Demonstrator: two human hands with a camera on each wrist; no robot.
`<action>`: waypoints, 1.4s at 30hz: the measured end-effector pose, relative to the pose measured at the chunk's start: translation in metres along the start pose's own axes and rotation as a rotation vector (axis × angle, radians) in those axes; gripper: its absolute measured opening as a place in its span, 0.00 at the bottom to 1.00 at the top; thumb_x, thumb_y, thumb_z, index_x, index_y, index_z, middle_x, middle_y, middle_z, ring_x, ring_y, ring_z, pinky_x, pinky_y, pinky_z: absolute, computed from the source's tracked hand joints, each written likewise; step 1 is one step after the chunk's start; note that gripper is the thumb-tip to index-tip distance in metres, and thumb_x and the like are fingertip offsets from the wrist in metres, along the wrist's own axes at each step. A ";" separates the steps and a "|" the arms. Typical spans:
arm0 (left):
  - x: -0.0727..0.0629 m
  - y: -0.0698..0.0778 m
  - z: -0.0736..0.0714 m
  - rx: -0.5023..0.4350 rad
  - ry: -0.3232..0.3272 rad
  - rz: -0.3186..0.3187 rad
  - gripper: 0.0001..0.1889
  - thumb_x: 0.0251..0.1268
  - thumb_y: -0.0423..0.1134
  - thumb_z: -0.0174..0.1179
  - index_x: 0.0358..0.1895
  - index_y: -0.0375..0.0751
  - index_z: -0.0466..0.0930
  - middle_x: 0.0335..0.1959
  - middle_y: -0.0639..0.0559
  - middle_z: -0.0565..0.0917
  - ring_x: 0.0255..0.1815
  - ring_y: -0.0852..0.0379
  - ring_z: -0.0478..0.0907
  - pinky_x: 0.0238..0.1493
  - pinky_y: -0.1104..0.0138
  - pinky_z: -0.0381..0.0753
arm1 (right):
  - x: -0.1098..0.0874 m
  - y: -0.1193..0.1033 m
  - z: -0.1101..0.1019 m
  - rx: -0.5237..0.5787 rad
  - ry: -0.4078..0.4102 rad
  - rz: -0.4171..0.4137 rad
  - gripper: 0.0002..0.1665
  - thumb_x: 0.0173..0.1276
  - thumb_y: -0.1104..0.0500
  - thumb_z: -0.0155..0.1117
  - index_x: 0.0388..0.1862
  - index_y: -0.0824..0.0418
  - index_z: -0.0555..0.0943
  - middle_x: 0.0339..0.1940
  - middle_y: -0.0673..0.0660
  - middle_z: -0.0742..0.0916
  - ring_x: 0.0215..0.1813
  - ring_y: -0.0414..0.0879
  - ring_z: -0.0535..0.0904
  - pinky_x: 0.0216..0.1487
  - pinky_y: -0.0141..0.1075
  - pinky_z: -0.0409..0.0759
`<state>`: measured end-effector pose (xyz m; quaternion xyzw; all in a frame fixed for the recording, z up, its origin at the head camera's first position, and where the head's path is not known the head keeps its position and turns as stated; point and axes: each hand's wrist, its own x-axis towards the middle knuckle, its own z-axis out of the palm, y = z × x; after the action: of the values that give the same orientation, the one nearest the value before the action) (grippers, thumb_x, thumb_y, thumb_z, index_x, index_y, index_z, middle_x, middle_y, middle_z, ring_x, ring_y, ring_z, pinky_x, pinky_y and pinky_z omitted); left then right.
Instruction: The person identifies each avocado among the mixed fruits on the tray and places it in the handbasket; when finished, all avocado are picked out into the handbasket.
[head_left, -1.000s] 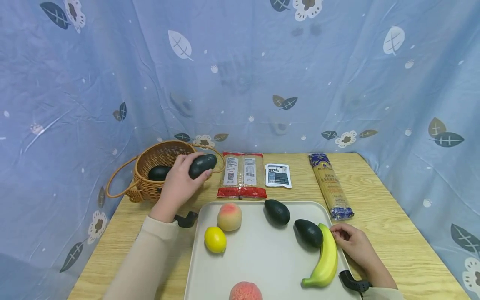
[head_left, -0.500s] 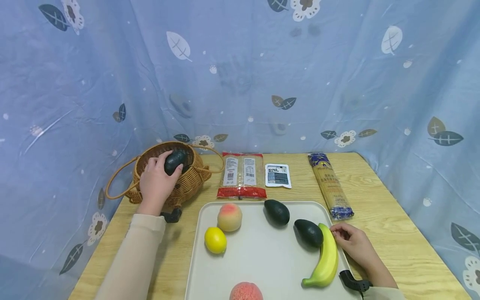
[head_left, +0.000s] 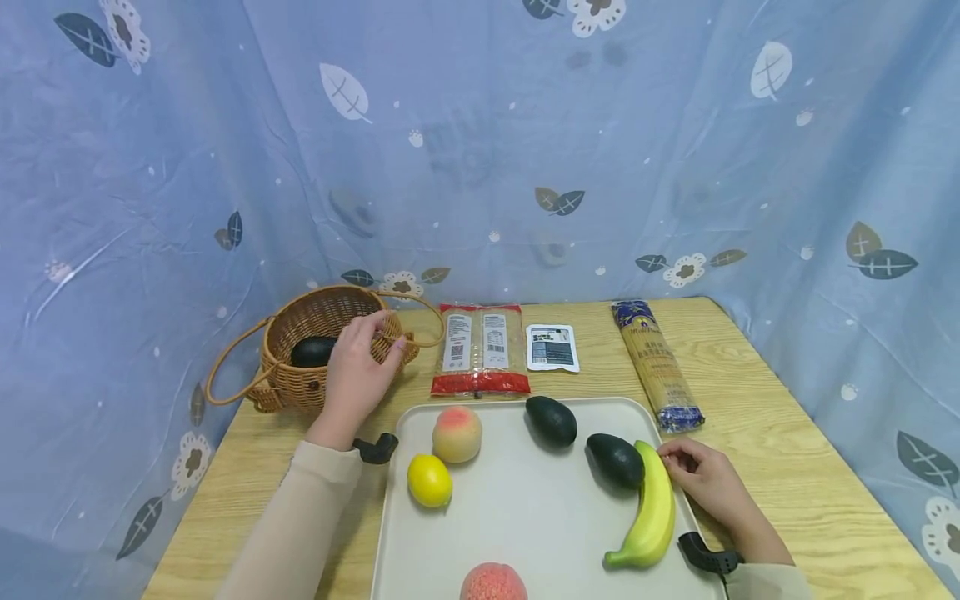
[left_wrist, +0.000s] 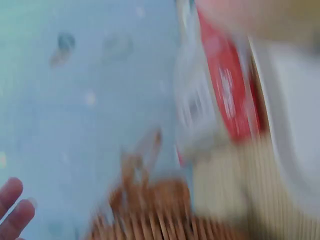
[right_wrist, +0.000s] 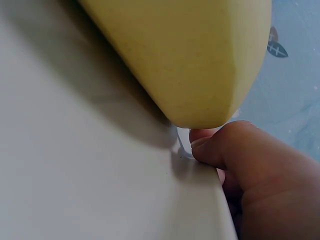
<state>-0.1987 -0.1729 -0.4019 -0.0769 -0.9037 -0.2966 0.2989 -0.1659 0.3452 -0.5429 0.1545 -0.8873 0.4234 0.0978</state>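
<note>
My left hand (head_left: pixel 358 375) is empty, thumb and fingers spread, over the right side of the wicker basket (head_left: pixel 296 385). Inside the basket lies a dark avocado (head_left: pixel 312 352); my hand hides part of the interior. My right hand (head_left: pixel 708 483) pinches the right rim of the white tray (head_left: pixel 525 508), its thumb (right_wrist: pixel 210 150) over the edge beside the banana (head_left: pixel 651 517). On the tray are two more avocados, one at the back (head_left: pixel 551 422) and one against the banana (head_left: pixel 615 461). A yellow lemon (head_left: pixel 430 481) and a peach (head_left: pixel 457 434) sit at the left, another peach (head_left: pixel 493 582) in front.
Behind the tray lie a red-edged clear food packet (head_left: pixel 481 350) and a small white packet (head_left: pixel 552 348). A spaghetti pack (head_left: pixel 660 367) lies at the back right. The basket's handles (head_left: pixel 232 358) stick out sideways. A blue patterned curtain (head_left: pixel 480 167) surrounds the wooden table (head_left: pixel 795 467).
My left hand carried an avocado leftward into the basket, let it go and moved back to the right, empty. The right hand stayed on the tray rim. The head view shifted slightly.
</note>
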 end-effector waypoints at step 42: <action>-0.067 0.183 0.187 0.254 -0.787 0.672 0.31 0.63 0.69 0.68 0.69 0.69 0.76 0.56 0.65 0.78 0.53 0.67 0.76 0.39 0.70 0.78 | 0.001 0.001 0.000 0.022 -0.017 0.042 0.11 0.69 0.75 0.65 0.42 0.61 0.86 0.29 0.47 0.80 0.30 0.38 0.73 0.30 0.32 0.74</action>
<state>-0.1789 0.0876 -0.4723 -0.4307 -0.9019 -0.0214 0.0228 -0.1670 0.3455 -0.5437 0.1406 -0.8865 0.4336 0.0795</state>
